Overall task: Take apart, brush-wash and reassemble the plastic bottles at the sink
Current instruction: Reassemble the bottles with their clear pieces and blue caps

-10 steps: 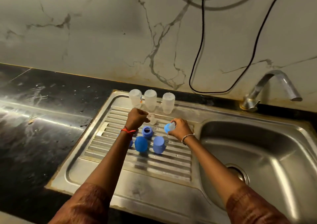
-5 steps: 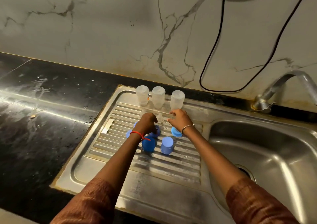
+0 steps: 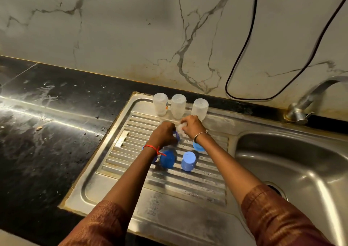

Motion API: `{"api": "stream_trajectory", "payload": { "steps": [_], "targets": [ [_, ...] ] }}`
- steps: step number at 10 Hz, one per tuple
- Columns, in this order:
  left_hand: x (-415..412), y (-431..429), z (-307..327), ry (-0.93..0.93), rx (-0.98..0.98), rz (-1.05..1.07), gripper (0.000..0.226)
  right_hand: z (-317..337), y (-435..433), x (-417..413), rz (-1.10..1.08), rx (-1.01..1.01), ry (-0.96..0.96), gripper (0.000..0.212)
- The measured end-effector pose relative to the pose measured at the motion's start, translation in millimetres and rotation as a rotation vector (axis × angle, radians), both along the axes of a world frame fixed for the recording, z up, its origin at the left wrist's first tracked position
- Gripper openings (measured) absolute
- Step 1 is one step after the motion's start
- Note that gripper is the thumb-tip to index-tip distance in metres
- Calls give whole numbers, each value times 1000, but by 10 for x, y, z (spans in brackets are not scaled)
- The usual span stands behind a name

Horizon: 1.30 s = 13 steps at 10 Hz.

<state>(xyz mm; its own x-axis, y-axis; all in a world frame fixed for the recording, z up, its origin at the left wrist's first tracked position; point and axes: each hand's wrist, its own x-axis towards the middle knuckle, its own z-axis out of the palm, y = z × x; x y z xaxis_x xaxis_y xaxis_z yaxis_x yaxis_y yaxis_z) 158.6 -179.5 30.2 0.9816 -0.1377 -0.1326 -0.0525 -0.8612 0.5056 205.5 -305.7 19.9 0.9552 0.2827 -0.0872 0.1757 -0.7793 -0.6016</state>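
Observation:
Three translucent plastic bottles (image 3: 178,105) stand upside down in a row at the back of the steel drainboard (image 3: 169,185). My left hand (image 3: 163,134) grips a blue ring collar (image 3: 176,135) just in front of them. My right hand (image 3: 192,126) pinches a small clear teat (image 3: 181,127) right beside the ring. Two blue caps (image 3: 188,161) stand on the ribs nearer to me, the darker one (image 3: 167,159) by my left wrist. Another blue part (image 3: 198,147) lies under my right wrist, and a further blue piece is partly hidden beneath my left wrist.
The sink basin (image 3: 293,170) with its drain lies to the right, and a steel tap (image 3: 308,98) stands behind it. A black cable (image 3: 243,53) hangs down the marble wall. Wet black countertop (image 3: 47,132) stretches to the left.
My right hand set the light-blue part down on the ribs and took up the clear teat. My left hand lifted a blue ring, and both hands came together before the bottles.

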Motion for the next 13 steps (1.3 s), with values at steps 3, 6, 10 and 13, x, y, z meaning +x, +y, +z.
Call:
{"api": "stream_trajectory", "payload": {
  "steps": [3,6,10,13],
  "targets": [
    [76,-554,597,-42,-326,-12,26,704,-956,-161,-305,493,163,18],
    [6,-1608,757,668,-1351,108,26,1085,-2261,-606,-413,1156,229,38],
    [-330,-2254,-126,363,-289,-213,32,-324,-2910,-1365,-438,-173,483,19],
    [-256,-2107,262,977,-1614,240,34,355,-3052,-1154,-600,1496,326,22]
  ]
}}
